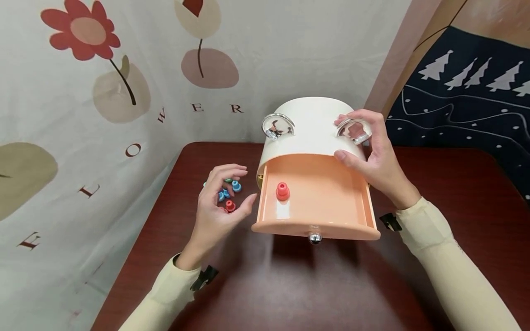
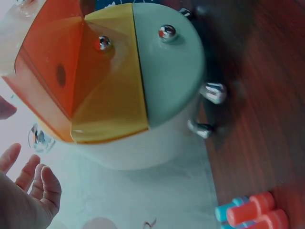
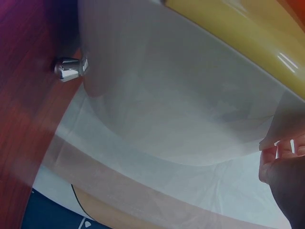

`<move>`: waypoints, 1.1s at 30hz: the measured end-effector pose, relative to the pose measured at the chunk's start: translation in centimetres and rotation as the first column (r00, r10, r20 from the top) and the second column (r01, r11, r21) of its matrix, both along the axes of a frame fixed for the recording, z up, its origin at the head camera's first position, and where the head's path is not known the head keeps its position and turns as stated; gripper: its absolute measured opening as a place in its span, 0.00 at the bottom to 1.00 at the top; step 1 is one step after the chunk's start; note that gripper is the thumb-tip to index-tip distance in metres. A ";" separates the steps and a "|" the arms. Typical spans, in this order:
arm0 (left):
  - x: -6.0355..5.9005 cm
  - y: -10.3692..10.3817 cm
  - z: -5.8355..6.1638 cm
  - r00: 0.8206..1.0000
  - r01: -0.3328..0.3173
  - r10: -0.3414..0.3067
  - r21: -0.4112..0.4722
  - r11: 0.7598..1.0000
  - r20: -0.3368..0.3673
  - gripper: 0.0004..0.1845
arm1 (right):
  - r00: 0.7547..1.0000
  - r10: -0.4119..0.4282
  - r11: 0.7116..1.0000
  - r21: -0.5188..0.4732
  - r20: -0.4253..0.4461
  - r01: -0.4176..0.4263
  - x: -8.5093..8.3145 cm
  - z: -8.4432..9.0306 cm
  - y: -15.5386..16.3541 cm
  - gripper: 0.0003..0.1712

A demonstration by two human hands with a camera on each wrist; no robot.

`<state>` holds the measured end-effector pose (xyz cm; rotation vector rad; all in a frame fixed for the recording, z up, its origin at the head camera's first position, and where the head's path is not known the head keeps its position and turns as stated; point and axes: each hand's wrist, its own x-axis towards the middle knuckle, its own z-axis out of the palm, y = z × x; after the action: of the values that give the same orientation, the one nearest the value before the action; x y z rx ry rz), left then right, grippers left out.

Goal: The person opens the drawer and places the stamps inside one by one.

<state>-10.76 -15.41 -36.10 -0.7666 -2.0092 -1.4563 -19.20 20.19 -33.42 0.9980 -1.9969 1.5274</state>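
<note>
A white rounded drawer cabinet [image 1: 310, 124] with two silver ring-like ears stands on the table. Its peach top drawer [image 1: 327, 195] is pulled out, and one red stepped peg [image 1: 283, 191] sits inside at the left. My right hand [image 1: 378, 158] grips the cabinet's upper right side around the right ear, thumb toward the front. Left of the cabinet, my left hand [image 1: 215, 202] is held with fingers curved and thumb apart, nothing between them. Below and beyond it lie several small pegs, including a blue peg [image 1: 236, 185] and a red peg [image 1: 230, 206], partly hidden by the hand.
In the left wrist view, a yellow drawer [image 2: 114, 86] and a green drawer front [image 2: 174, 71] have silver knobs. Silver feet [image 2: 213, 92] raise the cabinet off the dark red table [image 1: 165, 216]. A printed cloth [image 1: 157, 59] hangs behind.
</note>
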 end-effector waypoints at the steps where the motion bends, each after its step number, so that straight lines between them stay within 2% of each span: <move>1: 0.0 -0.3 -0.1 1.000 -0.003 0.003 0.013 1.000 0.006 0.27 | 1.000 -0.003 1.000 -0.001 -0.001 0.003 0.0 0.0 0.0 0.41; 5: 0.4 -1.4 -0.6 0.999 -0.023 0.021 0.068 0.997 0.032 0.24 | 1.000 -0.010 1.000 0.015 -0.003 0.010 0.0 0.0 0.1 0.41; 11: 0.8 -2.7 -1.3 0.997 -0.055 0.050 0.087 0.995 0.059 0.22 | 1.000 -0.018 0.999 0.026 -0.011 0.018 -0.1 0.0 0.2 0.41; 15: 1.3 -3.4 -2.0 0.989 -0.103 0.092 0.093 0.990 0.120 0.20 | 1.000 -0.021 0.999 0.029 -0.003 0.021 -0.1 0.0 0.2 0.41; 19: 1.7 -4.1 -2.6 0.964 -0.195 0.173 0.094 0.976 0.203 0.17 | 1.000 -0.021 1.000 0.012 -0.002 0.022 -0.1 0.0 -0.1 0.41; 24: 2.3 -4.8 -3.3 0.913 -0.296 0.267 0.053 0.954 0.307 0.15 | 1.000 -0.027 1.000 0.005 -0.001 0.027 -0.1 0.1 -0.3 0.41; 27: 2.6 -4.9 -3.9 0.892 -0.317 0.284 0.040 0.948 0.353 0.13 | 1.000 -0.025 1.000 0.006 0.000 0.025 0.1 0.1 -0.2 0.41; 33: 3.0 -4.8 -5.0 0.863 -0.348 0.302 0.043 0.937 0.404 0.11 | 1.000 -0.006 1.000 0.000 0.011 0.006 0.2 0.0 0.0 0.41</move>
<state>-7.78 -20.22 -41.09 -0.0696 -2.1844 -1.5909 -19.00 20.18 -33.45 0.9846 -2.0057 1.5331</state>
